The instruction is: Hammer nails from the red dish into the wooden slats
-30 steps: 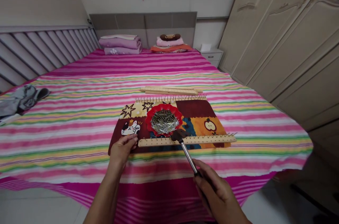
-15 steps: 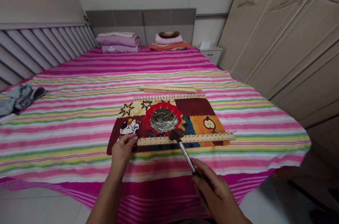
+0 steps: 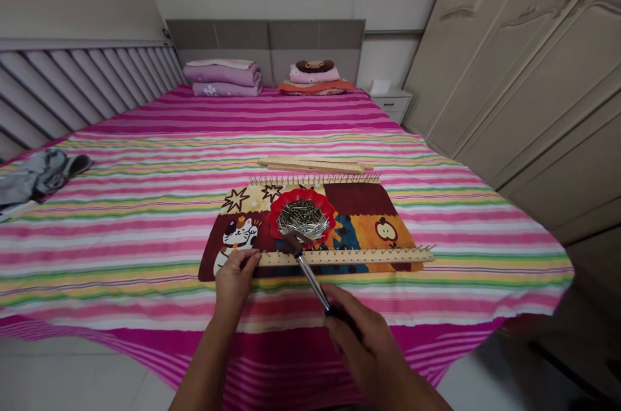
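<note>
My right hand (image 3: 361, 333) is closed round the dark grip of a hammer (image 3: 313, 281) with a shiny metal shaft. The dark hammer head hovers over a pale wooden strip (image 3: 339, 257), near its left part. Small nails stand along that strip, taller and slanted toward its right end. At the strip's left end, the thumb and fingertips of my left hand (image 3: 236, 275) are pinched together, touching the wood; whatever is between them is too small to see. Just behind the strip, a red scalloped bowl (image 3: 274, 211) holds many loose nails (image 3: 303, 218).
Under the bowl lies a patterned mat (image 3: 361, 199) with a cat and an apple. Behind it are a nail-studded strip (image 3: 315, 178) and stacked wooden strips (image 3: 310, 164). The striped bedspread (image 3: 145, 204) carries grey cloth (image 3: 43, 175) at left and folded bedding (image 3: 226, 77) far back.
The hammer and my right hand have moved left along the strip, bringing the head closer to my left hand. My left hand stays at the strip's left end. The view has shifted slightly.
</note>
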A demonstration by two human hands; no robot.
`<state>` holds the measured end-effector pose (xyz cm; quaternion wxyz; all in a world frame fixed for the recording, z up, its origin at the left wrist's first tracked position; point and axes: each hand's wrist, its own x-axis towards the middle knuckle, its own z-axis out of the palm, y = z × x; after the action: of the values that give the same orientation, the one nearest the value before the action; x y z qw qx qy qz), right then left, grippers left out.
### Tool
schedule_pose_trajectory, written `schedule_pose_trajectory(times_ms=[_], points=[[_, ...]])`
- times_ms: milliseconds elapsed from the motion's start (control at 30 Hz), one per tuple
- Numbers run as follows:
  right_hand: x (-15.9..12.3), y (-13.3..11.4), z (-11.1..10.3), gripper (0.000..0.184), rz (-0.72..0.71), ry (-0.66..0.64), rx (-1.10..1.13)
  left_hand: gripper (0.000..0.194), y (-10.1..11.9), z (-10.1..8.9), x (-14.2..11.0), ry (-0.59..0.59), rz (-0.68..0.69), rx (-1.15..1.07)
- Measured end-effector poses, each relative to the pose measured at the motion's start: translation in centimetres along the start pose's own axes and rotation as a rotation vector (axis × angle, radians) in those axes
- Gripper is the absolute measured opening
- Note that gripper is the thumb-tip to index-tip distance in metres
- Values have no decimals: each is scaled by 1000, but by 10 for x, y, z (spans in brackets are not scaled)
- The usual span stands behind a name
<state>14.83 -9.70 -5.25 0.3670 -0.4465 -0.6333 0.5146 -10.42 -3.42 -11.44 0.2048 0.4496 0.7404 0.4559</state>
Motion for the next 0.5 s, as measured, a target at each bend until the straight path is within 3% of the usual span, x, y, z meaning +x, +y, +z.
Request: schedule_pose_trajectory(times_ms=[200, 500], points=[[32, -15, 25, 37, -20, -132, 0, 24, 4, 3, -4, 25, 0, 24], [55, -18, 46, 41, -47, -175, -72, 23, 7, 3, -5, 45, 15, 43]])
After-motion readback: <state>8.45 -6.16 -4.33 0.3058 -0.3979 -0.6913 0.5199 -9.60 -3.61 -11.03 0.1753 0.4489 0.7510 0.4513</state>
